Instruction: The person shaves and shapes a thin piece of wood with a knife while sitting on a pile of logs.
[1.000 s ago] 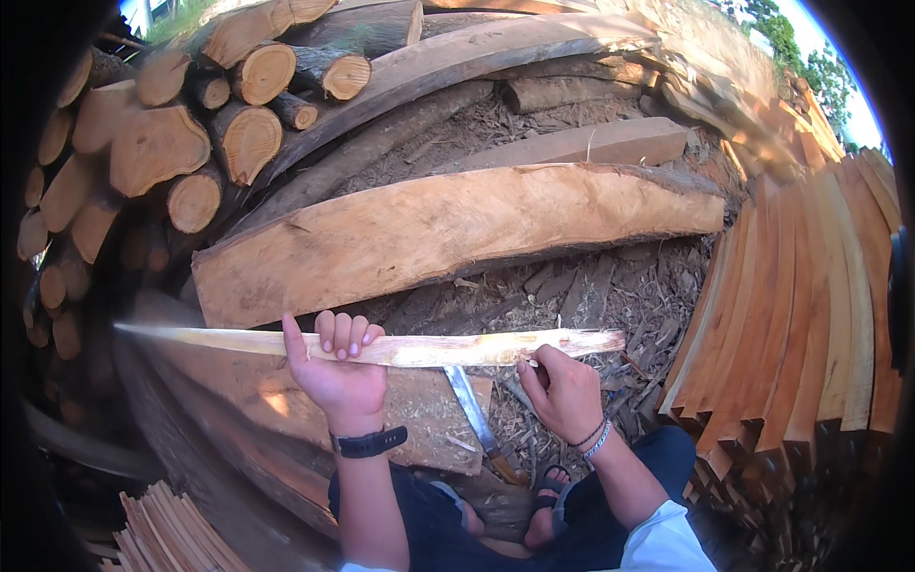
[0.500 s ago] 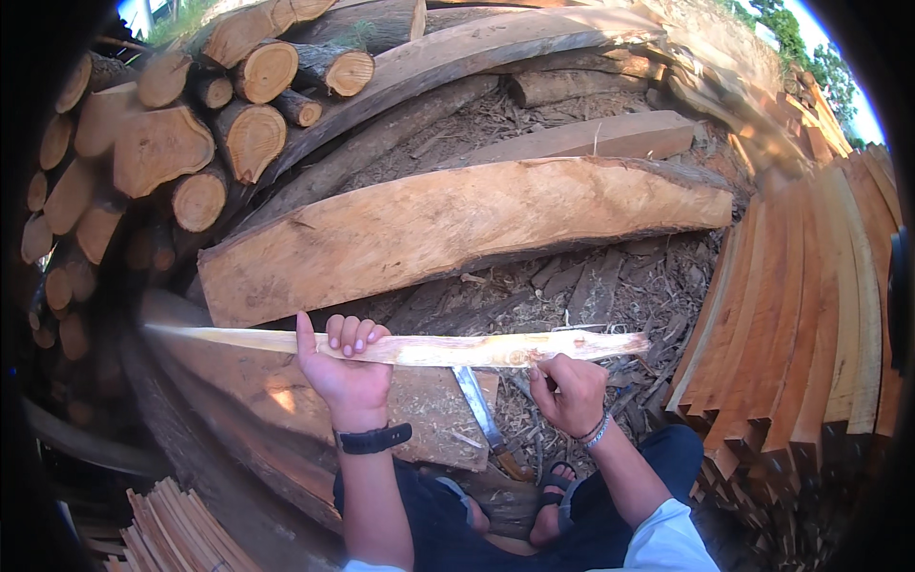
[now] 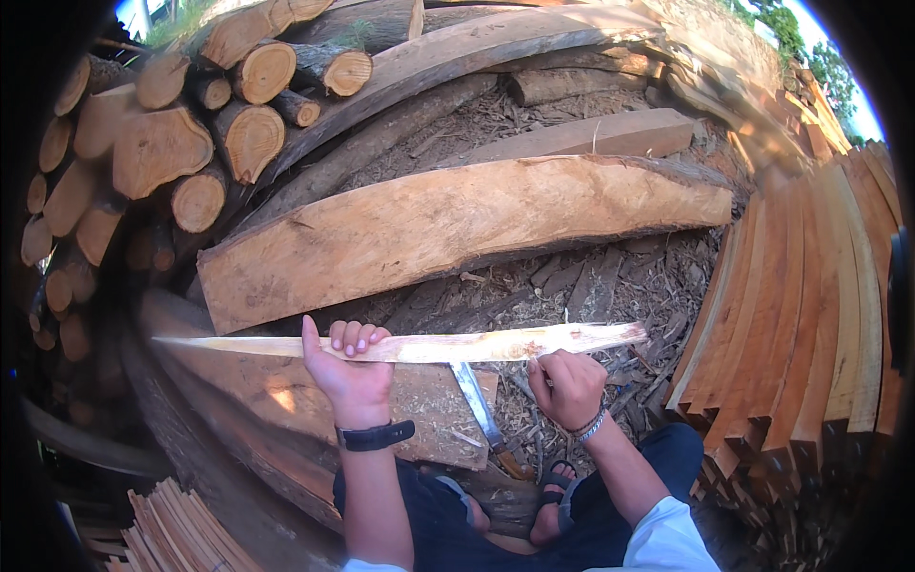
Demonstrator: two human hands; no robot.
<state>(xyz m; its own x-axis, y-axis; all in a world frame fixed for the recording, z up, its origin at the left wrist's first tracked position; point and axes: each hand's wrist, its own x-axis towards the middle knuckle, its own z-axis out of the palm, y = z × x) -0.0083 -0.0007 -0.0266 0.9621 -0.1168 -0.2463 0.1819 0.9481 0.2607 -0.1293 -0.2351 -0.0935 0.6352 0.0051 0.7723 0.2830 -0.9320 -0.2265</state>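
A long, pale wooden stake [image 3: 457,347], tapered to a point at the left, lies across both hands. My left hand [image 3: 348,367] is wrapped around it left of its middle, thumb up. Against the lower edge of its rougher right part, my right hand [image 3: 569,389] is closed with curled fingers; what they pinch, if anything, is hidden. Below the stake, between my forearms, a knife [image 3: 477,402] with a metal blade and brown handle rests by a flat board [image 3: 429,410] sprinkled with wood chips.
A thick sawn slab [image 3: 457,224] lies just beyond the stake. Cut logs [image 3: 162,153] are piled at the far left. Stacked planks [image 3: 791,315] stand along the right, and thin strips [image 3: 181,534] sit at the lower left. Wood chips [image 3: 639,296] litter the ground.
The stake has shifted slightly and tilts a little more, its pointed left end lower and its right end higher. Both hands keep nearly the same places.
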